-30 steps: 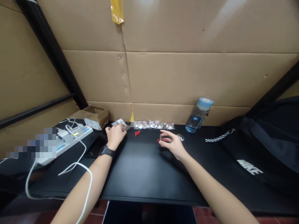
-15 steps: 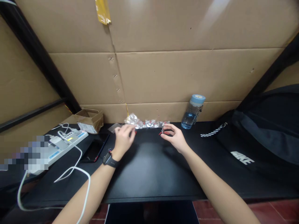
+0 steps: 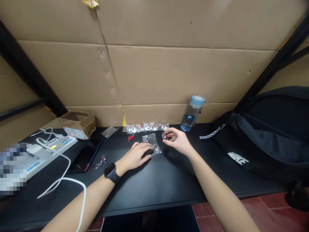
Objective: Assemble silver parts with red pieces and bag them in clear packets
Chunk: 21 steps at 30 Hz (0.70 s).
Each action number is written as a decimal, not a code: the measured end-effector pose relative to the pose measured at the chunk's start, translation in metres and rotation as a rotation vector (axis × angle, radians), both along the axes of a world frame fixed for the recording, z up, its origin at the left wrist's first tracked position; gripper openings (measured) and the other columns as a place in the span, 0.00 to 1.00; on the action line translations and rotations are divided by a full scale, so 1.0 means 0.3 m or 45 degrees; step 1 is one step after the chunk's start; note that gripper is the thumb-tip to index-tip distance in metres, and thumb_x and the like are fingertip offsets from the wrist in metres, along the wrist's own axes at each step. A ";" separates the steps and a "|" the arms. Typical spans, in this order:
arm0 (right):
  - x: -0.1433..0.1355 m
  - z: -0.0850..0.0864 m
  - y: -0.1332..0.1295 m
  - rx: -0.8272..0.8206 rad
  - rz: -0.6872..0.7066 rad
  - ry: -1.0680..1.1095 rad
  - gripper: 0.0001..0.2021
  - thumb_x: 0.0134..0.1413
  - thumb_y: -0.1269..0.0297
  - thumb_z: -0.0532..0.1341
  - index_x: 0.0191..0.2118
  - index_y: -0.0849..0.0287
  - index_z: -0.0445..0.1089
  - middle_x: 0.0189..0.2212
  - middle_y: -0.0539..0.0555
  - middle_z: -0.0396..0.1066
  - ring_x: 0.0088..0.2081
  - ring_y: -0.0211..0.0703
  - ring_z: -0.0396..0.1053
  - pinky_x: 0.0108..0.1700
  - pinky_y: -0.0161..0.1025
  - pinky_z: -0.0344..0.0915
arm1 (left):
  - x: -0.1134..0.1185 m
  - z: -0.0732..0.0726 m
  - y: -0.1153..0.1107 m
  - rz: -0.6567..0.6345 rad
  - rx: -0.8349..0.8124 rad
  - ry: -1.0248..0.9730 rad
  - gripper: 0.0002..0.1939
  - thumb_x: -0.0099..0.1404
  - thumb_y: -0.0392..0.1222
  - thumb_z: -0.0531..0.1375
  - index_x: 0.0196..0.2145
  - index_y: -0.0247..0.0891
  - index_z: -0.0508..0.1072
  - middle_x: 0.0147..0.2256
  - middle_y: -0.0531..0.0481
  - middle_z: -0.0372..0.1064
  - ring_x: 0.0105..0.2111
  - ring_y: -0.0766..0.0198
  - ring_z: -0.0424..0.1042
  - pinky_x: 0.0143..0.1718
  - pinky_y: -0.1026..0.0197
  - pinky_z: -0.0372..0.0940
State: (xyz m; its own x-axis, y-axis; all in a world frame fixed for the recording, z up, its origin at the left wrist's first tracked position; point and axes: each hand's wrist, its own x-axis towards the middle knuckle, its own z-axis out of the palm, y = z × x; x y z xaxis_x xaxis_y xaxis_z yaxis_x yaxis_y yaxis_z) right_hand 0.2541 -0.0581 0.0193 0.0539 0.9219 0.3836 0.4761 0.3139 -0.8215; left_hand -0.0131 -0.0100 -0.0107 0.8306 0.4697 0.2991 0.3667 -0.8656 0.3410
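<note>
Under left fingers (image 3: 149, 152), something blurred

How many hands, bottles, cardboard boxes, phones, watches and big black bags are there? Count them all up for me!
Hands: 2, the left hand and the right hand
Bottle: 1
Cardboard box: 1
Phone: 1
Watch: 1
Big black bag: 1
Total: 7
</note>
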 end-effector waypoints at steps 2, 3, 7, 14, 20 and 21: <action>-0.007 -0.003 -0.004 -0.035 0.047 -0.085 0.19 0.45 0.62 0.71 0.45 0.57 0.74 0.42 0.56 0.77 0.39 0.45 0.76 0.35 0.37 0.73 | -0.018 0.001 0.014 -0.066 -0.045 0.064 0.17 0.73 0.46 0.55 0.57 0.48 0.70 0.58 0.45 0.69 0.59 0.56 0.66 0.56 0.54 0.56; -0.009 -0.003 -0.007 -0.052 0.070 -0.133 0.17 0.45 0.62 0.71 0.44 0.57 0.75 0.41 0.56 0.78 0.38 0.45 0.76 0.35 0.36 0.73 | -0.025 0.000 0.018 -0.091 -0.062 0.087 0.17 0.73 0.47 0.55 0.56 0.48 0.71 0.59 0.45 0.68 0.59 0.56 0.66 0.55 0.54 0.57; -0.019 0.003 -0.017 -0.086 0.105 -0.310 0.13 0.45 0.63 0.71 0.40 0.56 0.77 0.33 0.51 0.78 0.34 0.42 0.75 0.36 0.36 0.70 | -0.036 -0.001 0.018 -0.100 -0.043 0.127 0.19 0.72 0.49 0.55 0.59 0.53 0.70 0.63 0.46 0.64 0.64 0.52 0.60 0.59 0.49 0.53; -0.034 -0.009 -0.025 -0.131 0.196 -0.556 0.12 0.44 0.64 0.71 0.38 0.56 0.76 0.26 0.48 0.76 0.27 0.39 0.72 0.34 0.34 0.65 | -0.023 -0.001 -0.012 -0.089 -0.007 0.235 0.24 0.73 0.53 0.54 0.65 0.57 0.62 0.67 0.47 0.55 0.67 0.44 0.52 0.60 0.41 0.53; -0.056 -0.028 -0.021 -0.128 0.218 -0.735 0.11 0.45 0.64 0.71 0.38 0.57 0.76 0.31 0.51 0.77 0.32 0.41 0.72 0.37 0.34 0.64 | -0.029 -0.002 -0.025 -0.075 -0.015 0.266 0.27 0.72 0.55 0.54 0.67 0.58 0.58 0.69 0.47 0.50 0.67 0.43 0.51 0.61 0.37 0.54; -0.060 -0.030 -0.021 -0.117 0.213 -0.764 0.11 0.45 0.65 0.71 0.38 0.57 0.76 0.32 0.52 0.77 0.33 0.42 0.72 0.38 0.35 0.63 | -0.031 -0.002 -0.026 -0.080 -0.015 0.259 0.27 0.72 0.55 0.54 0.67 0.58 0.58 0.69 0.47 0.50 0.67 0.43 0.52 0.62 0.37 0.54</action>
